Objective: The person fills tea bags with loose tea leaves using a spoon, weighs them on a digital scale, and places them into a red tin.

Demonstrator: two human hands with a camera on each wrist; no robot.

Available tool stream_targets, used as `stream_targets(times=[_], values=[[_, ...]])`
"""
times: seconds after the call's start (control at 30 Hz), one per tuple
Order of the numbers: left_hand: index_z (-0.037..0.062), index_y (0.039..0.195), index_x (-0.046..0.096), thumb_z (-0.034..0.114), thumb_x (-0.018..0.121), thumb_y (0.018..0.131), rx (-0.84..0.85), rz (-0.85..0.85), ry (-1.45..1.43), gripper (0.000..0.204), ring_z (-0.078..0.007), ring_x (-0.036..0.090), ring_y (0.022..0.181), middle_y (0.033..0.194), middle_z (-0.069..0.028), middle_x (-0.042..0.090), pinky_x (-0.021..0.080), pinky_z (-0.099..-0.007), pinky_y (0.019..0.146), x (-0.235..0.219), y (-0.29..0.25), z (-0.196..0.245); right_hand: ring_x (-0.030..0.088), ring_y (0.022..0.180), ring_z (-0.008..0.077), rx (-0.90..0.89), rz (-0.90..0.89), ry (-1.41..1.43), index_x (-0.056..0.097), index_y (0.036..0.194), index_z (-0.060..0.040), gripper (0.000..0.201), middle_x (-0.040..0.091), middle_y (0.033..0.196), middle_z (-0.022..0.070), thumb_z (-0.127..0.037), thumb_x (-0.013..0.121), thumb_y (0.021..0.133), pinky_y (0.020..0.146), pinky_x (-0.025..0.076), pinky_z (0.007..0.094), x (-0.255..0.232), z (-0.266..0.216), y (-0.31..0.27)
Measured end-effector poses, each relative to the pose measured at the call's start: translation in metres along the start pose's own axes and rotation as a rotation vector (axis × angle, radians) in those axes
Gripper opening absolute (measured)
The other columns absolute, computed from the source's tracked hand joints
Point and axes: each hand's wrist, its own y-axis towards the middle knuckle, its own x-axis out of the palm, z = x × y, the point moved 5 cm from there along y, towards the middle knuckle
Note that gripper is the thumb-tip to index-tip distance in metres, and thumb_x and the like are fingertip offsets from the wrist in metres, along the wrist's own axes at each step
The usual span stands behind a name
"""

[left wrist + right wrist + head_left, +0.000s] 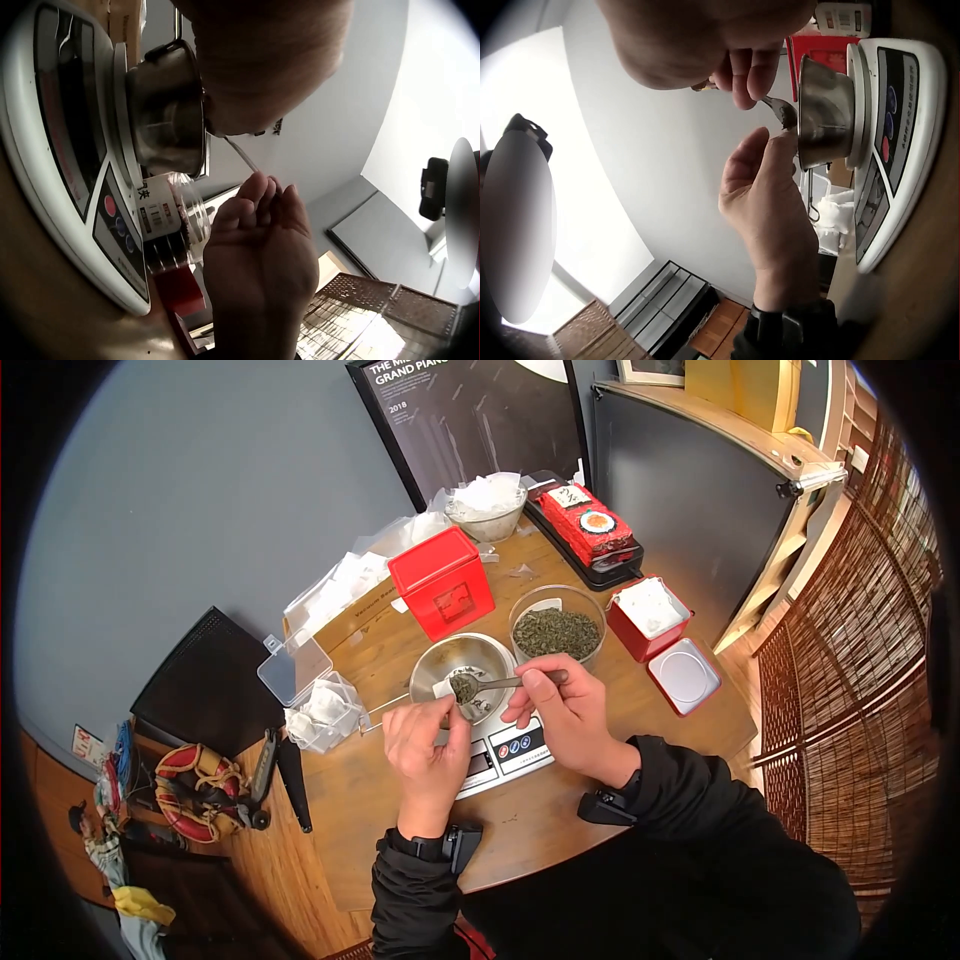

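Note:
My right hand (568, 722) pinches the handle of a metal spoon (503, 683) between thumb and fingers. Dried green leaves (464, 686) fill the spoon's bowl, held over a steel pan (428, 663). At the spoon's tip, thumb and forefinger of my left hand (425, 745) pinch at the leaves; what lies between these fingertips is hidden. Inside the pan are a white piece (443, 687) and loose leaves. The pan, with a thin wire handle, stands on a white kitchen scale (470, 786). Beyond my right hand is a clear bowl of dried leaves (557, 630).
A red tin (443, 582) stands behind the pan. On the left is a clear box of white bags (325, 712); right, an open red tin (650, 610) and its lid (685, 676). A glass bowl (487, 510) and red package (590, 525) stand at the back.

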Motion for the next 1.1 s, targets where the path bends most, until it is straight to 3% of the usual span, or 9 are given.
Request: stream_targets(times=[0.27, 0.47, 0.53, 0.67, 0.93, 1.1], values=[[0.0017, 0.102, 0.070, -0.007, 0.074, 0.078, -0.042, 0.031, -0.093, 0.026, -0.0194, 0.066, 0.068, 0.081, -0.0095, 0.070, 0.053, -0.0299, 0.065, 0.005, -0.009, -0.006, 0.066, 0.074, 0.0110, -0.003, 0.021, -0.016, 0.057, 0.114, -0.0004, 0.020, 0.066, 0.086, 0.0060, -0.017, 0.055, 0.104, 0.062, 0.051, 0.0227, 0.000, -0.003, -0.001], [0.0018, 0.104, 0.070, -0.007, 0.074, 0.078, -0.056, 0.070, -0.127, 0.028, -0.0194, 0.067, 0.070, 0.082, -0.0092, 0.071, 0.053, -0.0297, 0.066, 0.006, -0.010, -0.006, 0.064, 0.068, 0.0112, -0.241, -0.031, -0.341, 0.061, 0.105, 0.0013, 0.016, 0.068, 0.083, 0.0079, -0.014, 0.062, 0.100, 0.058, 0.050, 0.0262, 0.015, -0.041, 0.002], [0.0020, 0.104, 0.070, -0.006, 0.074, 0.078, -0.070, 0.083, -0.113, 0.028, -0.0197, 0.067, 0.071, 0.082, -0.0093, 0.071, 0.053, -0.0303, 0.067, 0.005, -0.009, -0.007, 0.063, 0.064, 0.0148, -0.337, -0.061, -0.495, 0.063, 0.102, 0.0012, 0.016, 0.066, 0.080, 0.0103, -0.014, 0.065, 0.097, 0.056, 0.050, 0.0295, 0.020, -0.048, 0.005], [0.0026, 0.104, 0.071, -0.004, 0.074, 0.077, -0.128, 0.001, -0.092, 0.027, -0.0204, 0.066, 0.074, 0.084, -0.0091, 0.072, 0.052, -0.0319, 0.073, 0.010, -0.011, -0.011, 0.061, 0.061, 0.0180, -0.247, -0.111, -0.540, 0.063, 0.102, -0.0005, 0.015, 0.064, 0.078, 0.0114, -0.014, 0.067, 0.096, 0.056, 0.049, 0.0306, 0.023, -0.041, 0.015], [0.0023, 0.105, 0.071, -0.003, 0.075, 0.078, -0.135, 0.026, -0.130, 0.027, -0.0197, 0.067, 0.078, 0.087, -0.0088, 0.072, 0.053, -0.0312, 0.075, 0.010, -0.012, -0.013, 0.065, 0.068, 0.0333, -0.374, -0.272, -0.799, 0.061, 0.094, -0.0026, 0.013, 0.065, 0.079, 0.0147, -0.015, 0.063, 0.096, 0.059, 0.050, 0.0385, 0.047, -0.069, 0.030], [0.0006, 0.107, 0.070, -0.004, 0.074, 0.081, -0.181, 0.067, -0.172, 0.027, -0.0174, 0.068, 0.080, 0.091, -0.0097, 0.071, 0.053, -0.0289, 0.076, 0.009, -0.016, -0.020, 0.066, 0.067, 0.0312, -0.405, -0.284, -0.778, 0.061, 0.094, -0.0029, 0.013, 0.065, 0.077, 0.0143, -0.016, 0.064, 0.096, 0.058, 0.050, 0.0375, 0.054, -0.071, 0.032]])
